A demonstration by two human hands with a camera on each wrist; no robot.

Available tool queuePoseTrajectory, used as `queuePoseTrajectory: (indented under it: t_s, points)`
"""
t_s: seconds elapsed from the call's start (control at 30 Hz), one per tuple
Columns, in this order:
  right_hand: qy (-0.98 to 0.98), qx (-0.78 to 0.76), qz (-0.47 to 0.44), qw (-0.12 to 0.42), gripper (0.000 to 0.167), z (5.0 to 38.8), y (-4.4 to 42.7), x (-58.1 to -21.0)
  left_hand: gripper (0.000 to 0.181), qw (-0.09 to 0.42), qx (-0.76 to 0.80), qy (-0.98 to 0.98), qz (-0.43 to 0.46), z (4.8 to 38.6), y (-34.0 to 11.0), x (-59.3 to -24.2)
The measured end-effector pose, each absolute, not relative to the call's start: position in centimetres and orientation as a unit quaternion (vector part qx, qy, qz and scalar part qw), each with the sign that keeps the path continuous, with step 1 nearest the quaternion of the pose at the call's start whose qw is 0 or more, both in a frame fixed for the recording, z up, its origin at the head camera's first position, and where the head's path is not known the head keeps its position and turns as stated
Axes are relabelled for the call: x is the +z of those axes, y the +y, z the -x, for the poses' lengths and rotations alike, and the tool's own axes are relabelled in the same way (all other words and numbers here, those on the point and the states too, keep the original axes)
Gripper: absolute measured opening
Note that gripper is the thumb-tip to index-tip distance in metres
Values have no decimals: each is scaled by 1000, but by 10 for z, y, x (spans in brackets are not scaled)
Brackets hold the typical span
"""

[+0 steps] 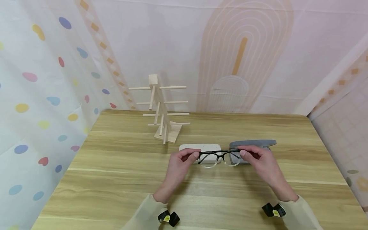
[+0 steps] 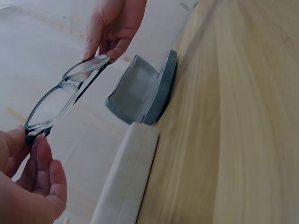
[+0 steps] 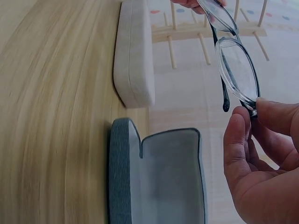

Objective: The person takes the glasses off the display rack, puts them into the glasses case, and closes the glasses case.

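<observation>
A pair of eyeglasses (image 1: 219,156) with a black upper rim and clear lower rims is held up above the table. My left hand (image 1: 181,163) pinches the frame at its left corner, and my right hand (image 1: 263,163) pinches the right corner. One temple looks folded behind the lenses in the right wrist view. Behind the glasses lies a closed white glasses case (image 1: 201,147). To its right a grey-blue glasses case (image 3: 121,172) stands with its lid raised, showing a pale lining; the right hand partly covers it in the head view.
A wooden rack (image 1: 161,108) with several pegs stands on a square base at the back left of the wooden table (image 1: 115,179). Patterned curtains (image 1: 172,38) hang behind the table and along its sides.
</observation>
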State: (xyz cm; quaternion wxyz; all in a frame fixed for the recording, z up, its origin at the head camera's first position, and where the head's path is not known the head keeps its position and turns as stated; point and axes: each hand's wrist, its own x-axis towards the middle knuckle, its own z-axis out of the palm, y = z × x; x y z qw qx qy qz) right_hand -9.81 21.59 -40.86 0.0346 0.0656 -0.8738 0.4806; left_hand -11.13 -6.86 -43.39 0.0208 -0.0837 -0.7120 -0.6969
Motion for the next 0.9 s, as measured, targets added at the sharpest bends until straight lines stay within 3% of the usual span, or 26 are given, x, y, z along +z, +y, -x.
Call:
queuePoseTrajectory:
  t_s: [0.9]
  points:
    - [-887, 462, -17, 9, 37, 96, 245, -408, 13, 12, -716, -697, 32, 110, -30, -446]
